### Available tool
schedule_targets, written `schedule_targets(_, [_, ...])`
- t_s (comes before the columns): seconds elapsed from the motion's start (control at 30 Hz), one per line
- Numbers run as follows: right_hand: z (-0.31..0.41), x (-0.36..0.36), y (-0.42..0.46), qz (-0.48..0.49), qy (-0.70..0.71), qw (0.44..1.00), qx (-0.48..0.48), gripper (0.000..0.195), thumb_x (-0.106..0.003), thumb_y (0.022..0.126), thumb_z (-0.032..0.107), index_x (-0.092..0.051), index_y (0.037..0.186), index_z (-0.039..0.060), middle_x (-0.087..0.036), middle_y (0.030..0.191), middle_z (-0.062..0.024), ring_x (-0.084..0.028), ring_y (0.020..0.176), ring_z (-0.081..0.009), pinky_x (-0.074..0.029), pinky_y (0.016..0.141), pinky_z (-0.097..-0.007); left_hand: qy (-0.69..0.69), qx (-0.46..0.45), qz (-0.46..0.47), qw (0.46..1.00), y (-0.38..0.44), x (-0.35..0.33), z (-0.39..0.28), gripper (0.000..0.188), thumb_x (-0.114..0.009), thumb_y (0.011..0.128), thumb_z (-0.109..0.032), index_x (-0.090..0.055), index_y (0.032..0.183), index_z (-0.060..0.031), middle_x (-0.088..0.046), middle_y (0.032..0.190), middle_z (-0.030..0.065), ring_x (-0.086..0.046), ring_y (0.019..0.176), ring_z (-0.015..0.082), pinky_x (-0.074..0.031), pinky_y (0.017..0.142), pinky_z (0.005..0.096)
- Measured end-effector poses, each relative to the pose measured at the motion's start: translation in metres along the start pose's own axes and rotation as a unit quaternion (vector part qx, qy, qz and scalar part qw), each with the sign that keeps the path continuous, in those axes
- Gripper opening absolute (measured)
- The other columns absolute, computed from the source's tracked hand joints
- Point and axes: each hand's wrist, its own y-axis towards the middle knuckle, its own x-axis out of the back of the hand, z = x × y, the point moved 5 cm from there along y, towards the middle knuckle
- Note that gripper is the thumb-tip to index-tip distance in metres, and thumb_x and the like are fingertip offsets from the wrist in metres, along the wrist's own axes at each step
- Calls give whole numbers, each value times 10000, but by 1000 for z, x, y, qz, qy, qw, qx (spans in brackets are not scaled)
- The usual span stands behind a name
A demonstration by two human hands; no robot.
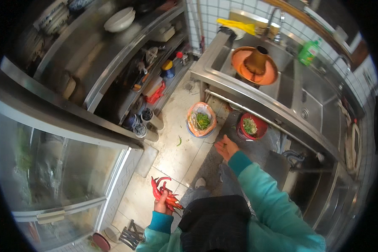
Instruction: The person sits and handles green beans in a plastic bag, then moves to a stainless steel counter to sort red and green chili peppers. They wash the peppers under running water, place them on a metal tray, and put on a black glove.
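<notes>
A bunch of red chili peppers (pixel 167 197) is gripped in my left hand (pixel 161 204), low in the picture and left of my body. Their tips point up and to the sides past my fingers. My right hand (pixel 227 148) reaches forward with fingers loosely bent and apart, and no object shows in it. Ahead of that hand stands a bin lined with an orange plastic bag (pixel 192 124), with green vegetable scraps (pixel 203 121) inside. Just beyond it to the right, under the sink counter, a red bucket (pixel 260 122) contains pale green scraps (pixel 249 126).
A copper hot pot (pixel 239 60) rests on the stainless steel sink (pixel 219 60), near a green detergent bottle (pixel 309 52). Steel shelving (pixel 113 75) and a glass-door refrigerator (pixel 78 170) line the left. One green pepper (pixel 179 141) lies on the tiled floor beside a dark mat (pixel 212 162).
</notes>
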Motion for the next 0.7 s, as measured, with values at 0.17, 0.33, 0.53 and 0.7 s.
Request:
schedule_targets(0.17, [0, -31, 125, 43, -71, 996, -21, 653, -471, 956, 425, -279, 1382, -32, -452, 1274, -152, -496, 1172, -299, -426, 1005, -410, -27, 10, -81, 996, 33, 32, 39, 570, -568, 915, -303, -321, 1407, -155, -545, 769, 41, -598, 653, 224, -556, 492, 474])
schedule_targets(0.33, [-75, 7, 245, 67, -266, 961, -43, 406, -502, 947, 356, -515, 1182, 24, -579, 1013, -102, -595, 935, -220, -501, 791, -336, -88, 48, -170, 980, 65, 33, 86, 599, -610, 883, -264, -329, 1398, -141, -551, 809, 47, -601, 688, 217, -561, 529, 437])
schedule_targets(0.53, [-215, -3, 344, 187, -464, 864, -47, 204, -542, 927, 211, -564, 934, 8, -584, 747, -65, -531, 604, -141, -435, 539, -285, -111, 76, -166, 977, 224, 28, 158, 305, -617, 874, -166, -506, 1149, -95, -574, 903, 50, -574, 784, 189, -515, 629, 341])
schedule_targets(0.7, [-350, 47, 555, 147, -566, 801, 128, 169, -548, 897, 146, -558, 922, -21, -575, 703, -74, -560, 616, -142, -461, 564, -294, -152, 147, -218, 953, 347, 72, 227, 257, -607, 892, -193, -520, 1105, -77, -591, 906, 63, -585, 782, 186, -500, 617, 331])
